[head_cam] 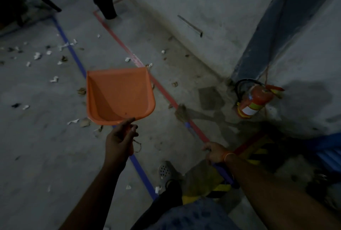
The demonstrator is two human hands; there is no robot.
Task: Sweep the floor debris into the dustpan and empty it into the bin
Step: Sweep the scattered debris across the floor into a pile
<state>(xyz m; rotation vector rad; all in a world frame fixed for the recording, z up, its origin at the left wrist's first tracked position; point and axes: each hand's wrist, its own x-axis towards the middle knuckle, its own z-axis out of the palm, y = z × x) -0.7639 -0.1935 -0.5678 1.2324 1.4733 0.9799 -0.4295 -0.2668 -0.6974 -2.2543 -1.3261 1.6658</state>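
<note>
smooth orange plastic dustpan (120, 95), rough concrete floor (36, 146)

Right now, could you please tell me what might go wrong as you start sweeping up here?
The fire extinguisher stands on the floor close to the broom head, so a wide stroke might knock it. The scraps of paper lie scattered far to the left, past the blue tape line, and may be missed in this dim light. The dustpan in the left hand is raised off the floor; nothing can be swept in until it is lowered.

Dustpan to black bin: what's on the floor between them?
Head view: between the orange dustpan and the black bin lies bare concrete crossed by a red tape line, with a few white paper scraps beside it.
</note>
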